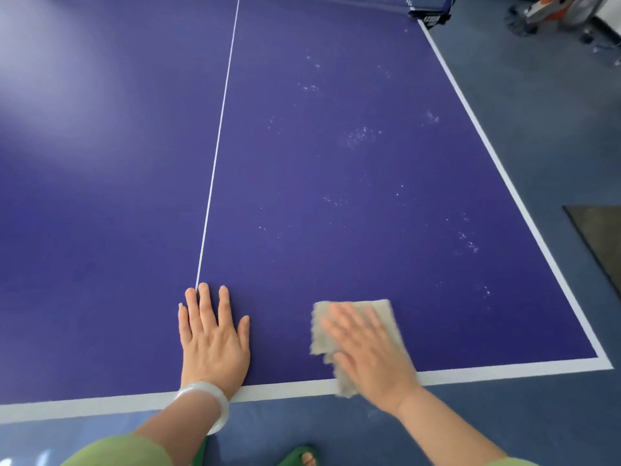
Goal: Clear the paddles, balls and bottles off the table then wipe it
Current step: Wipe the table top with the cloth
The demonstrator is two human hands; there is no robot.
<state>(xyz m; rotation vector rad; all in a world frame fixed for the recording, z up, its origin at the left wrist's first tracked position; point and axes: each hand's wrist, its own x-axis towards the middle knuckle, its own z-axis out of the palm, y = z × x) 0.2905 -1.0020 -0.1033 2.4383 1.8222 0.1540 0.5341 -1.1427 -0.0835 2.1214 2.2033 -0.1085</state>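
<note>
A beige-grey cloth, rumpled and ragged along its left edge, lies flat at the near right of the surface, its near corner hanging over the white end line. The right hand presses on it with straight, spread fingers, blurred. The left hand, with a pale bangle on its wrist, rests palm-down with released fingers beside the near end of the white centre line, apart from the cloth. The surface is deep blue with white borders; whitish specks scatter across its right half. A net post stands at the far right edge. The floor is grey-blue, with a dark mat at right and a green sandal at the near edge.
</note>
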